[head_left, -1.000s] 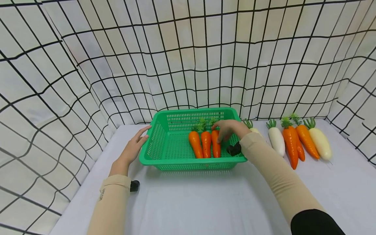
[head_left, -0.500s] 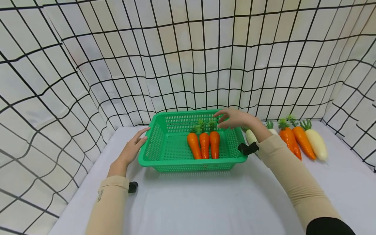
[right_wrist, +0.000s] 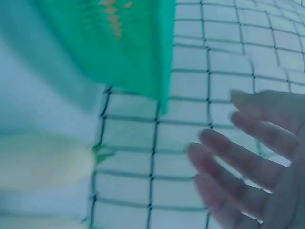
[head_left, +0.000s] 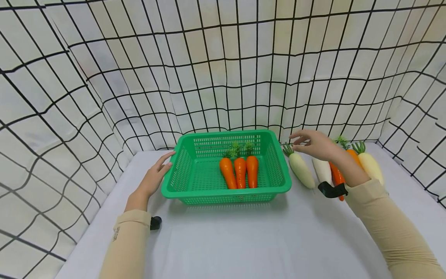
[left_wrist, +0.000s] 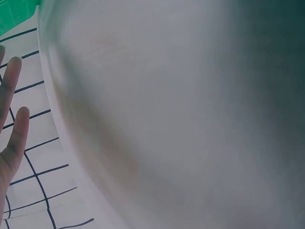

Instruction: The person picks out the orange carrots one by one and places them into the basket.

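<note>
My left hand (head_left: pixel 150 180) rests its fairly straight fingers at the left rim of a green plastic basket (head_left: pixel 226 194). Inside the basket, right of its middle, three orange carrots (head_left: pixel 240 172) with leafy green tops lie side by side. To the basket's right, my right hand (head_left: pixel 316 145) hovers with loosely bent fingers and holds nothing. Just below its fingertips lies a pale green radish (head_left: pixel 301 170). The hand and forearm partly cover a white radish (head_left: pixel 322 170) and an orange carrot (head_left: pixel 337 175). In the right wrist view the fingers (right_wrist: pixel 243 157) are spread apart.
Another carrot (head_left: pixel 353 155) and a pale yellow radish (head_left: pixel 371 167) lie farther right, partly behind the right forearm. A white-covered table (head_left: pixel 223 240) carries everything. Black grid netting (head_left: pixel 226 77) over white cloth walls in the back and sides.
My right hand has let go of the rightmost carrot in the basket, lifted out and moved right, over the radishes. The left hand keeps its place at the basket rim.
</note>
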The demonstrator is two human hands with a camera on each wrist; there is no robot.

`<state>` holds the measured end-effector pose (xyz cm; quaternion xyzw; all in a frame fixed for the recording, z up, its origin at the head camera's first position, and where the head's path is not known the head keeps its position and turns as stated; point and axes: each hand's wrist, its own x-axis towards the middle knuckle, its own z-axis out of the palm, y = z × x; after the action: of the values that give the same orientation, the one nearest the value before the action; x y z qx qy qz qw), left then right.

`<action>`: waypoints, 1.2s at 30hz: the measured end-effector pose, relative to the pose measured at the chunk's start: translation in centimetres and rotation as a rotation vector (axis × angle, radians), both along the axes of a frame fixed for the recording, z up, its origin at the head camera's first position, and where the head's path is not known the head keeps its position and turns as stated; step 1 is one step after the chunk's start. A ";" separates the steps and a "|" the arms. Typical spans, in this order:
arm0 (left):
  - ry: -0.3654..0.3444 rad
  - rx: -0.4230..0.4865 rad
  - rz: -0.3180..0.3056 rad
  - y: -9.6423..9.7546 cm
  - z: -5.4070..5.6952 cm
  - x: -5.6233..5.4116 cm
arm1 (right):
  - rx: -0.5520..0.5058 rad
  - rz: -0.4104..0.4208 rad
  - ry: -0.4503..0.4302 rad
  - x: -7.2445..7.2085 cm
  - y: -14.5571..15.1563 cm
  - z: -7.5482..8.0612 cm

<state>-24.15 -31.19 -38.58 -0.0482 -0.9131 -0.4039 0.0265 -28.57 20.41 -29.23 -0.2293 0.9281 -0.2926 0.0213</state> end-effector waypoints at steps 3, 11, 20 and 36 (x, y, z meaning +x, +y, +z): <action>0.001 0.003 -0.005 -0.1 0.0 0.0 | 0.008 -0.077 0.057 0.3 1.4 -1.1; 0.001 0.000 0.000 -0.1 -0.1 0.2 | -0.020 -0.284 0.149 0.7 5.9 -4.7; -0.001 0.000 -0.002 0.1 0.1 0.0 | 0.032 -0.384 0.023 0.3 10.0 -7.8; -0.002 0.016 0.003 -0.2 -0.3 -0.1 | 0.050 -0.386 -0.061 -0.8 10.6 -9.1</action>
<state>-24.26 -31.34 -38.91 -0.0465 -0.9100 -0.4111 0.0266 -29.38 31.04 -38.34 -0.0374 0.9607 -0.2750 -0.0016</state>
